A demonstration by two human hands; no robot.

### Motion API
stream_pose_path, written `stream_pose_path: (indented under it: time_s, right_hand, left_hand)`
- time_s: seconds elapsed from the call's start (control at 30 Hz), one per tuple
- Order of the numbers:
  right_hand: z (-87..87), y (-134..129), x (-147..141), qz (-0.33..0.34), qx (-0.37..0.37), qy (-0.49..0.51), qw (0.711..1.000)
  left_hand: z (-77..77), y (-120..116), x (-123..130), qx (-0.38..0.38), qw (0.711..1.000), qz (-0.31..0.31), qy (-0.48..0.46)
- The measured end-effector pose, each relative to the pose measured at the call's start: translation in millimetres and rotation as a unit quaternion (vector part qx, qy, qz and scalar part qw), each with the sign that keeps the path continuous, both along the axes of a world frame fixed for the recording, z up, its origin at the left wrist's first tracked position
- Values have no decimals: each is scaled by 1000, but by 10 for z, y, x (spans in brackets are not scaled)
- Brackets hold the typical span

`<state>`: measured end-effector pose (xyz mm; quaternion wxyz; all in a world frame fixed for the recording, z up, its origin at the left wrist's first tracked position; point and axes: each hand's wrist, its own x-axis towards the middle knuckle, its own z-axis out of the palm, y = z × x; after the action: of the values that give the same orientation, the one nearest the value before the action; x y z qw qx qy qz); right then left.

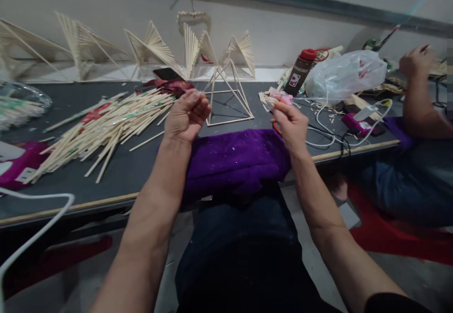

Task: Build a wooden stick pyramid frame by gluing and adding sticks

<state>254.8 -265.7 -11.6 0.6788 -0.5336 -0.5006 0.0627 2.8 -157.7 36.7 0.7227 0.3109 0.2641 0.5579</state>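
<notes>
My left hand (187,115) is raised over the near part of the table, fingers curled in and closed; anything between them is too small to make out. My right hand (292,123) is closed too, thumb and fingers pressed together, beside an orange-handled tool (276,128) that it partly hides. Whether it grips that tool I cannot tell. Between and beyond my hands stands a small open frame of thin wooden sticks (230,97). A purple cloth (237,157) covers the table edge in front of me. Just past my right hand is a pink tool (283,96), partly hidden.
Loose wooden sticks (116,122) are heaped at left. Twisted stick models (155,51) line the wall. At right are a dark bottle (296,76) with red cap, a plastic bag (348,74), cables and a magenta box (357,123). Another person's arm (419,91) is at far right.
</notes>
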Motion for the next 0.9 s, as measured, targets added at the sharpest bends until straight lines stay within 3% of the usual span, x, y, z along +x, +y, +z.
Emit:
stream_pose_path:
  time_s: [0.07, 0.13, 0.23, 0.27, 0.33, 0.47, 0.53, 0.63, 0.7, 0.8, 0.83, 0.9]
  right_hand:
    - [-3, -148, 136, -57, 11, 33, 998]
    - [2, -259, 112, -70, 7, -4, 997]
    - [15, -293, -202, 61, -50, -170, 982]
    - [20, -270, -342, 117, -79, -227, 964]
    - [33, -202, -603, 162, -151, -327, 919]
    - [64, -130, -881, 139, -286, -473, 822]
    - [62, -156, -901, 111, -311, -493, 805]
    - [10, -198, -841, 104, -305, -475, 819]
    - [-38, -182, -762, 123, -268, -419, 859]
    - [-61, -82, -630, 139, -178, -212, 951]
    - [-48, -37, -597, 140, -149, -128, 970]
    - [-6, 57, -563, 157, -113, 2, 981]
  left_hand:
    - [27, 36, -45, 4, 999, 24, -24]
    - [42, 47, -62, 0, 999, 35, -40]
    - [28, 13, -25, -4, 999, 8, -37]
    - [13, -8, -1, -1, 1000, -6, -30]
    - [-26, -50, 47, 9, 999, -33, -13]
    - [-85, -114, 103, 34, 997, -74, 17]
    - [-92, -137, 112, 47, 994, -92, 26]
    - [-94, -168, 129, 62, 990, -117, 46]
    - [-104, -187, 147, 65, 987, -132, 65]
    - [-140, -216, 180, 66, 979, -161, 104]
    - [-156, -226, 190, 67, 975, -173, 120]
    - [-191, -244, 206, 72, 965, -201, 149]
